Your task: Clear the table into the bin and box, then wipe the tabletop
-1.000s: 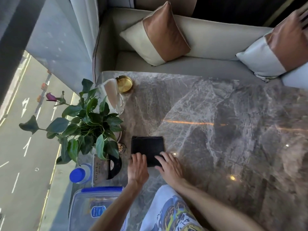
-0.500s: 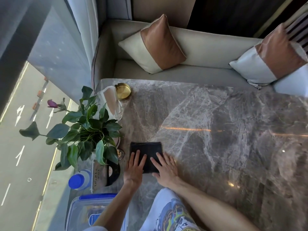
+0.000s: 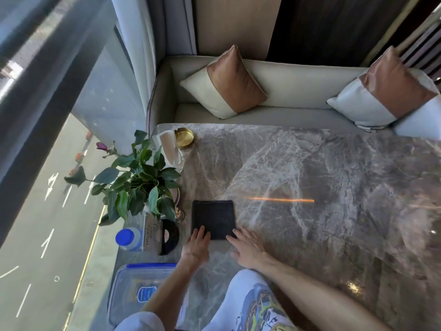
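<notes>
Wiping stage, most likely. Folded dark cloth (image 3: 213, 218) flat on the bench (image 3: 310, 175), straight ahead of both hands. Left hand (image 3: 196, 247) flat, fingers straight, tips resting on the near-left edge. Right hand (image 3: 248, 249) flat too, fingertips at the near-right corner, contact hard to confirm. Hands apart, side by side, gripping nothing. Roughly square, no clear long axis, edges parallel to the bench edge. Left hand marginally nearer. Probably calls for pressing down and pushing forward. Lidded clear box (image 3: 133, 285) left of the left wrist.
</notes>
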Available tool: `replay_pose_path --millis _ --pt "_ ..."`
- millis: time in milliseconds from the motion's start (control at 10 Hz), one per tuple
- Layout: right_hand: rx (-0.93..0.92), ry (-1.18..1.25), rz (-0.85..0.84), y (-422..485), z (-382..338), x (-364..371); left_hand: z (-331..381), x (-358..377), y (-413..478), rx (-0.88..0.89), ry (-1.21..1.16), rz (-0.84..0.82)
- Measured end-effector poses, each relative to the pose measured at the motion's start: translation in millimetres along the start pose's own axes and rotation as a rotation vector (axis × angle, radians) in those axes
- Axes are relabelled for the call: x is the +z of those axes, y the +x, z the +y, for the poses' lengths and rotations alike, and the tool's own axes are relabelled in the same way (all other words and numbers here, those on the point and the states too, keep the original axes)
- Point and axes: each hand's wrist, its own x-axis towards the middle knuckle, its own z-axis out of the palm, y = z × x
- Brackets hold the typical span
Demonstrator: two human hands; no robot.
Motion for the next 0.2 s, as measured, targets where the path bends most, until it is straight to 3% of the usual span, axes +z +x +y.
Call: replay_pose_path --millis 100,200 --pt "-0.045 0.018 0.080 -17.4 18.2 8.4 -1.4 -1.9 -11.0 -0.032 -0.080 0.027" --pt "-0.037 0.029 0.080 -39.5 41.1 15.6 8.1 7.3 -20.6 -0.046 -0.016 0.035"
